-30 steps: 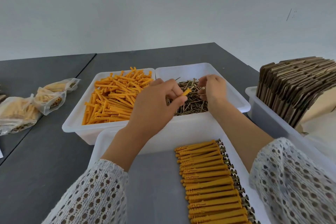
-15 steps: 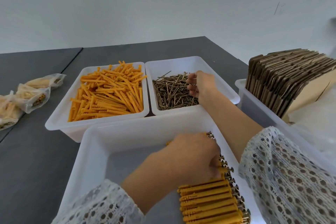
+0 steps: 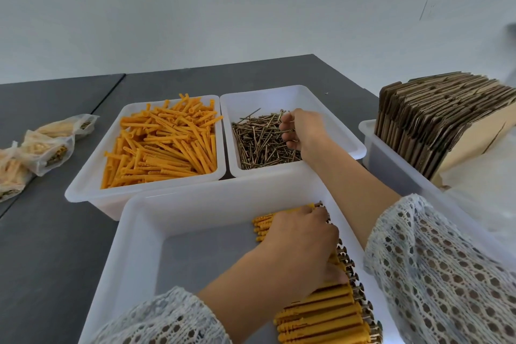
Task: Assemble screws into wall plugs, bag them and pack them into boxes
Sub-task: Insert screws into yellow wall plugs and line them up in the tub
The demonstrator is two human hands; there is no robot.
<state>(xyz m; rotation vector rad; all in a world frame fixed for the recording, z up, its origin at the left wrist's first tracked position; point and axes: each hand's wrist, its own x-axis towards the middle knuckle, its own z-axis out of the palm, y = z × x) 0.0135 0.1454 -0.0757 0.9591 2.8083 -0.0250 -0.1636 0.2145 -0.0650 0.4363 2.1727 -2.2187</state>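
grey table [image 3: 42,246]; left hand [image 3: 301,243] hides its fingers over assembled plugs [image 3: 321,313], right hand [image 3: 304,128] pinches screws [image 3: 259,142].

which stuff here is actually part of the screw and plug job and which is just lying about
In the job:
loose orange plugs
screws, right hand reaching into them
row of finished plugs in the near tray, left hand resting on it
filled bags
flat cardboard boxes

Lying about:
grey table
white wall
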